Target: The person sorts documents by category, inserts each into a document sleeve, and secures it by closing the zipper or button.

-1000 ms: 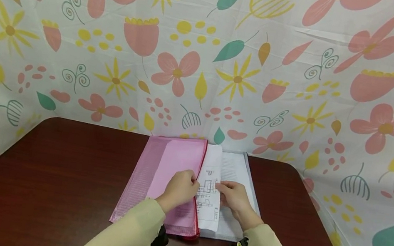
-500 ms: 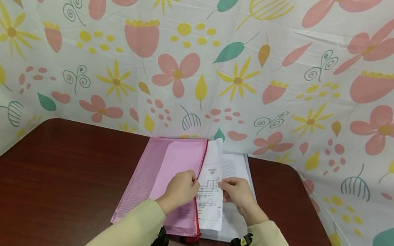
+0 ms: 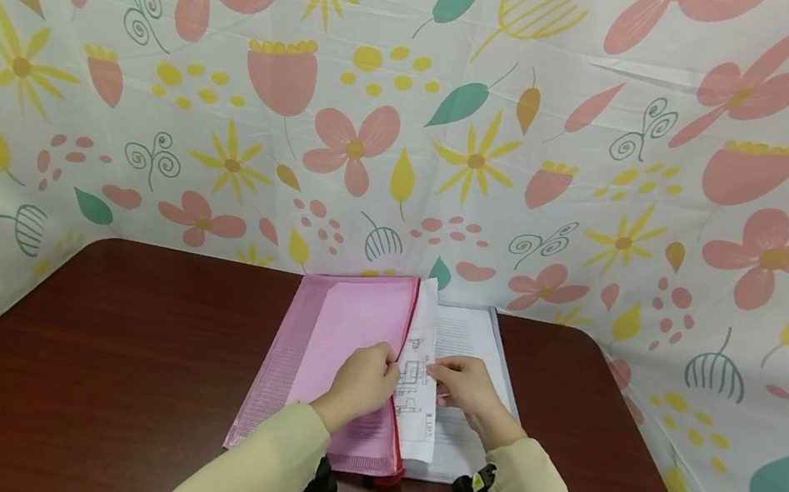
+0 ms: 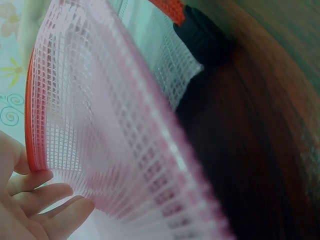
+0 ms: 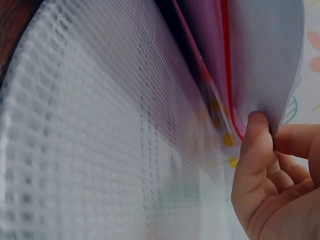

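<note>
A pink mesh zip pouch (image 3: 347, 315) with a red zipper edge lies at the middle of the table, a paper showing through it. My left hand (image 3: 364, 380) pinches its red-edged opening; in the left wrist view the fingers (image 4: 55, 195) curl at that orange-red rim. White paper sheets (image 3: 419, 418) with line drawings stick out of the pouch's right side. My right hand (image 3: 469, 387) pinches their right edge between thumb and fingers, seen also in the right wrist view, where the sheet (image 5: 265, 55) bends upward. The sheets' left part is hidden inside the pouch.
A white mesh pouch (image 3: 476, 333) with printed paper inside lies to the right, partly under the sheets. The dark brown table (image 3: 119, 375) extends on both sides. A flower-printed cloth (image 3: 413, 114) hangs behind its back edge. Black wrist devices (image 3: 474, 488) sit under the sleeves.
My right hand moved slightly right with the sheets' edge, then back left, so less of the sheets shows than half a second ago. My left hand stays at the pouch opening.
</note>
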Demonstrator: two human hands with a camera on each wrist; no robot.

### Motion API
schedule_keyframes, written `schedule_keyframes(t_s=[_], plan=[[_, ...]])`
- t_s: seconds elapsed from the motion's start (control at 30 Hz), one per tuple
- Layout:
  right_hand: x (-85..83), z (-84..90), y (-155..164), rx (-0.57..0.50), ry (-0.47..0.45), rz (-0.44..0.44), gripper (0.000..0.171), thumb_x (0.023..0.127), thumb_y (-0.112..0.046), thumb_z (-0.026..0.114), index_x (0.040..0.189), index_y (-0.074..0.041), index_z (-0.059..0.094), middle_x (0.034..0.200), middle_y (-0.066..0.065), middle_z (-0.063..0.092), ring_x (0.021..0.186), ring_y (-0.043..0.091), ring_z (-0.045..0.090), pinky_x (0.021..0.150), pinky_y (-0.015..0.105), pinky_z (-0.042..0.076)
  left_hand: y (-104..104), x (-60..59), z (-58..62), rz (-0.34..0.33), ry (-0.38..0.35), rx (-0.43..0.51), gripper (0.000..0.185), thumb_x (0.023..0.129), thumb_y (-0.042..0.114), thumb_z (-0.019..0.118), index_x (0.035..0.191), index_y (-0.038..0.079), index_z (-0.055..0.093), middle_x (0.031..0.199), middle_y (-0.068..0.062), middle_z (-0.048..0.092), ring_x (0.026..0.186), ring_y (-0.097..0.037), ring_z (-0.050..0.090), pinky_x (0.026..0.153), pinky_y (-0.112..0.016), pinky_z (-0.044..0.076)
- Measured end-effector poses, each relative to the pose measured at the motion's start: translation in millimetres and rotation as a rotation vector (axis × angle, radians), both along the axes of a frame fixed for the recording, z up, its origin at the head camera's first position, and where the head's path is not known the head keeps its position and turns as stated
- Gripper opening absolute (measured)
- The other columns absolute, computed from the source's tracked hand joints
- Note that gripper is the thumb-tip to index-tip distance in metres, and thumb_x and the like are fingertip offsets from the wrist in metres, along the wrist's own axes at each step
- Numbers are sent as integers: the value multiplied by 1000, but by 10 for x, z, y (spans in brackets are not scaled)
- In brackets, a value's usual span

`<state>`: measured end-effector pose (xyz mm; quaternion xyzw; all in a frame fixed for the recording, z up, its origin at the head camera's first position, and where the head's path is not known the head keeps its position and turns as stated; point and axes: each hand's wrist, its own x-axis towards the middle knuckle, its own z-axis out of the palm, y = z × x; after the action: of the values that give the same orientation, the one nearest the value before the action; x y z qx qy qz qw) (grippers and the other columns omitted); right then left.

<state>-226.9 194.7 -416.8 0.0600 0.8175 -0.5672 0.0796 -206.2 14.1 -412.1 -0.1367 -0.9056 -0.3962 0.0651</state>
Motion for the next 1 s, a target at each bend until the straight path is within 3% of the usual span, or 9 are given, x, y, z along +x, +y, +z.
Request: schedule_keyframes(t_s=[0.33, 0.77, 1.0], plan=[[-6, -57, -99, -5, 13, -18, 26, 87, -12, 63, 105, 7, 65, 78, 3, 63, 59, 9, 57, 48, 22, 46, 21, 19, 34, -32, 1, 37, 12, 90, 10, 53, 92, 4, 62, 60, 2, 52, 51, -8, 43, 49, -22, 38], [-41, -103, -250, -3, 35, -50, 23, 85, -12, 64, 100, 5, 69, 81, 3, 63, 62, 8, 54, 49, 24, 50, 34, 27, 60, -54, 17, 88, 12, 91, 10, 51, 92, 4, 62, 70, -3, 61, 54, -8, 45, 50, -21, 40], [-65, -147, -323, 22, 66, -45, 20, 85, -11, 63, 96, 5, 69, 76, 0, 62, 62, 8, 49, 50, 23, 45, 43, 26, 57, -62, 20, 105, 11, 90, 9, 52, 89, 5, 61, 74, -5, 64, 55, -7, 46, 50, -21, 40]])
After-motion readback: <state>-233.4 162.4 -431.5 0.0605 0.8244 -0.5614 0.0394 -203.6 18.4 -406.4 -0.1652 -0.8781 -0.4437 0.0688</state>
